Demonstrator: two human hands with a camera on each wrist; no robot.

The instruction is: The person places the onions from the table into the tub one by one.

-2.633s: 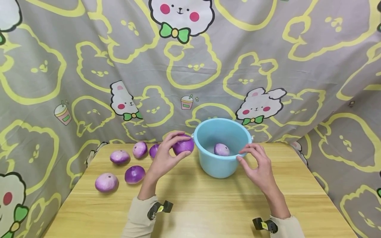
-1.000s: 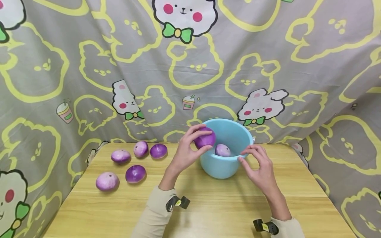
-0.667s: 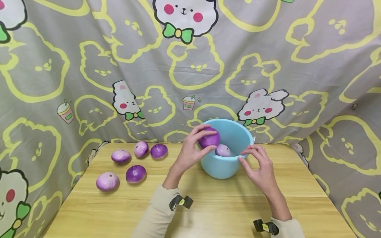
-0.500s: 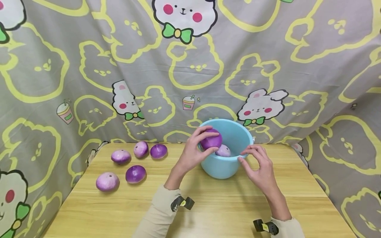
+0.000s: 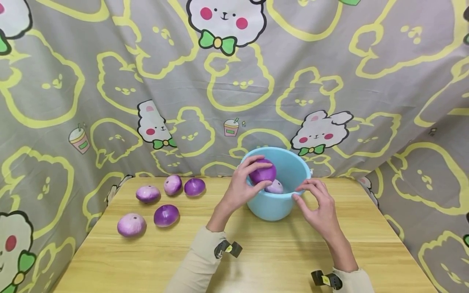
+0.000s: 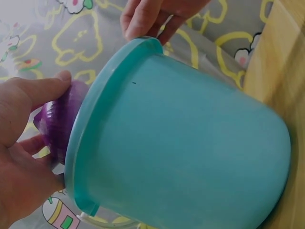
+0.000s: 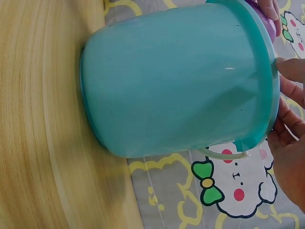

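A purple onion (image 5: 264, 171) is held between the fingers and thumb of my left hand (image 5: 239, 188), at the left side of the light blue bucket's (image 5: 270, 208) mouth. In the left wrist view the onion (image 6: 61, 117) sits at the level of the bucket's rim, its lower part hidden behind it. My right hand (image 5: 321, 207) pinches the bucket's rim at the front right, thumb outside, as the right wrist view also shows. Inside the bucket lies a paler onion (image 5: 275, 186), partly covered by the held one.
Several more onions rest on the wooden table (image 5: 154, 260) at the left, among them a pale one (image 5: 131, 225) and a dark purple one (image 5: 166, 215). A patterned curtain (image 5: 242, 93) hangs right behind the table. The bucket's pale handle (image 7: 224, 155) hangs down outside.
My left hand has carried the purple onion rightward, from beside the bucket to over its mouth, slowing in the latest frames. The right hand stays on the rim.
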